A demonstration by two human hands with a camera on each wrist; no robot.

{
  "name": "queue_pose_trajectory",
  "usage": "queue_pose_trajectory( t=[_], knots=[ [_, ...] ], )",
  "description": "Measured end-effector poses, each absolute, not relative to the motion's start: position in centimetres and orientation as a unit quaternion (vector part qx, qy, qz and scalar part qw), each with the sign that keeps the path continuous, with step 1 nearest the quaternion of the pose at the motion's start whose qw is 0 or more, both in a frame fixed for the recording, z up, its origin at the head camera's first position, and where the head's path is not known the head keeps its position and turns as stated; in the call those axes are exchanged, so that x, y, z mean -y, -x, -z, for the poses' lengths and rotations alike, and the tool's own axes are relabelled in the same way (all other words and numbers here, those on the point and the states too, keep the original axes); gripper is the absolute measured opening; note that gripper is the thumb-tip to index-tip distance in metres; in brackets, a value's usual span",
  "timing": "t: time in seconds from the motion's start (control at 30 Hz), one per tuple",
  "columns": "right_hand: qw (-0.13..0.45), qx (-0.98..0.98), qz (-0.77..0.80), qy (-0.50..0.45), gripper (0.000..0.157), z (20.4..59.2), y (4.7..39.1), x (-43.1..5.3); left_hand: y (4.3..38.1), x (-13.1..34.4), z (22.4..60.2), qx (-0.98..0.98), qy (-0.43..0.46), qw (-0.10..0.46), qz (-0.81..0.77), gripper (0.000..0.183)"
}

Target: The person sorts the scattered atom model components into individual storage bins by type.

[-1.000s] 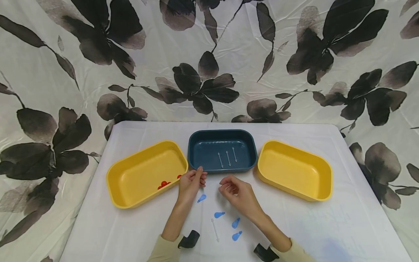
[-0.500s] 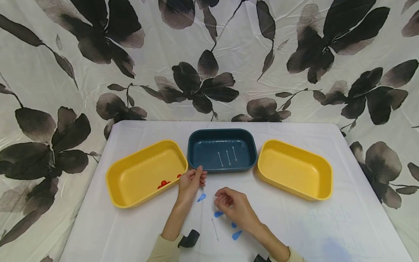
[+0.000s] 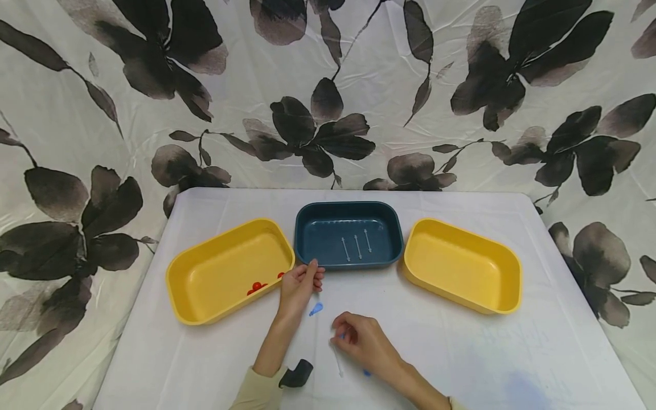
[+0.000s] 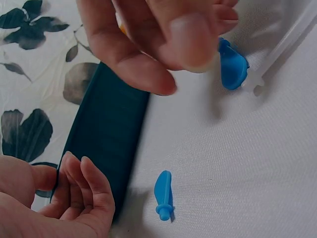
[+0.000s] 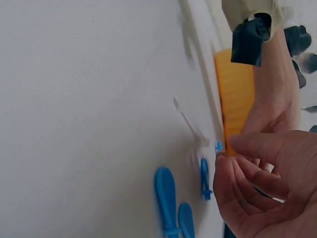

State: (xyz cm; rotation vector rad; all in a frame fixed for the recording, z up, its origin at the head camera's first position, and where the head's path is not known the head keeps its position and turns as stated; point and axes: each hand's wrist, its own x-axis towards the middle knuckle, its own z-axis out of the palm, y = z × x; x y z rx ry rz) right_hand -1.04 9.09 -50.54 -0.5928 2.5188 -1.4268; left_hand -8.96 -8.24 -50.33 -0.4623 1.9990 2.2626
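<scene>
Likely left: white rod (image 3: 337, 363), blue pieces (image 3: 316, 309) on worktop (image 3: 471, 359), near right hand (image 3: 366, 344), fingers curved, nothing visibly pinched. Left hand (image 3: 297, 289) (idle?) loosely curled by navy tray (image 3: 325, 225); three rods (image 3: 358, 247) inside look done, as do red balls (image 3: 257, 286) in yellow bin (image 3: 220, 259).

The dark teal rectangular tray (image 3: 333, 228) looks like smooth moulded plastic, glossy enough to catch light inside. The yellow rectangular left tray (image 3: 215, 276) and yellow rectangular right tray (image 3: 456, 259) look like smooth plastic too, with a softer sheen. The small blue paddle-shaped pieces (image 4: 162, 191) appear to be smooth plastic; the slender whitish rod (image 4: 285, 49) looks like translucent plastic. The small red rounded pieces (image 3: 257, 286) look smooth and shiny. The white cloth-covered table (image 3: 169, 359) is matt, with a fine weave close up. The floral-printed backdrop (image 3: 246, 80) looks like thin, creased sheeting, faintly shiny. The beige sleeve (image 3: 258, 390) is matt cloth.
</scene>
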Motion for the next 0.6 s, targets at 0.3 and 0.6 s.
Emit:
queue_pose_trajectory(
  t=[0.3,0.6],
  knots=[
    [0.132,-0.858,0.456,0.194,0.017,51.0,0.67,-8.66,9.08,8.18,50.26,-0.658,0.163,0.051,-0.733,0.032],
    [0.13,-0.869,0.432,0.205,0.016,50.73,0.51,-8.42,9.05,8.27,50.22,-0.659,0.165,0.054,-0.732,0.035]
  ],
)
